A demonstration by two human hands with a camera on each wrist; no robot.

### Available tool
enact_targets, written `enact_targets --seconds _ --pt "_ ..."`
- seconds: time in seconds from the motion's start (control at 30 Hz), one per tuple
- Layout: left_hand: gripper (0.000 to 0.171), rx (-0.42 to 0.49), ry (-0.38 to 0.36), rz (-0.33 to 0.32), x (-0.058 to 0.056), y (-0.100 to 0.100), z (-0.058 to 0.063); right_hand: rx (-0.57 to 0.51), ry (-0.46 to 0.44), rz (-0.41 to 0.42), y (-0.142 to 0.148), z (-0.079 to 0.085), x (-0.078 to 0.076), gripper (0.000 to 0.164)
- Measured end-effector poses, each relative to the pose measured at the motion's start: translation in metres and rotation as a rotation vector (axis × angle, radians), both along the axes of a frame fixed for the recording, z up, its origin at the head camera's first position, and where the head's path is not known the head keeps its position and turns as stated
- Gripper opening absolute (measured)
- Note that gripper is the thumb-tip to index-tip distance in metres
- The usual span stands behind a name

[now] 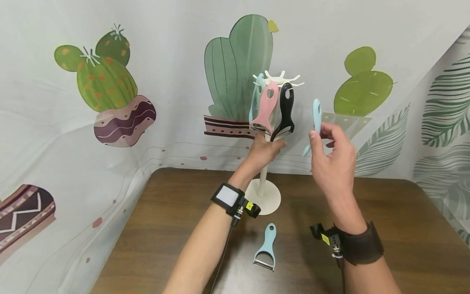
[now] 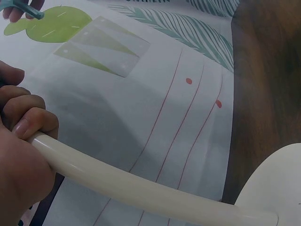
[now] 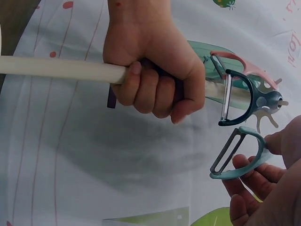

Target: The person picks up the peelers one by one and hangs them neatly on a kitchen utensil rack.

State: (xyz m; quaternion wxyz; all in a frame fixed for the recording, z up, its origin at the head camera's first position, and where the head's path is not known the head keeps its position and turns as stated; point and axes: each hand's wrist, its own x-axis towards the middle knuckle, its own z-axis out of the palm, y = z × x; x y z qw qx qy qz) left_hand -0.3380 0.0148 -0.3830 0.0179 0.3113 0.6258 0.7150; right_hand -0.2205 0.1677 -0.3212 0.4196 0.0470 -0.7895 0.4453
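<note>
My left hand (image 1: 265, 150) grips the post (image 3: 61, 68) of a cream-white stand just below its hooks; in the right wrist view its fingers wrap right round the post. From the hooked top (image 1: 280, 79) hang a pink peeler (image 1: 267, 108), a black peeler (image 1: 286, 108) and, partly hidden behind the pink one, a light blue peeler (image 1: 254, 102). Right of the stand, my right hand (image 1: 334, 159) pinches another light blue peeler (image 3: 257, 157) between thumb and fingers, its handle end up and apart from the hooks. A further light blue peeler (image 1: 269, 245) lies on the table.
The stand's round base (image 1: 271, 200) rests on the brown wooden table (image 1: 154, 228), close to its back edge. Behind hangs a white cloth (image 1: 176, 81) printed with cacti and leaves. Both wrists wear black straps with cameras, and cables run down along the forearms.
</note>
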Motion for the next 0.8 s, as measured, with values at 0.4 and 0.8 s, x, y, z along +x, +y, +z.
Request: enact_targets --seconds 0.4,0.8 --pt "0.028 0.023 0.014 -0.010 0.000 0.000 0.000 -0.019 0.018 0.020 -0.001 0.012 -0.022 0.024" --pt "0.023 0.005 -0.011 0.001 0.001 -0.001 0.002 -0.053 0.005 0.139 -0.004 0.024 -0.039 0.027"
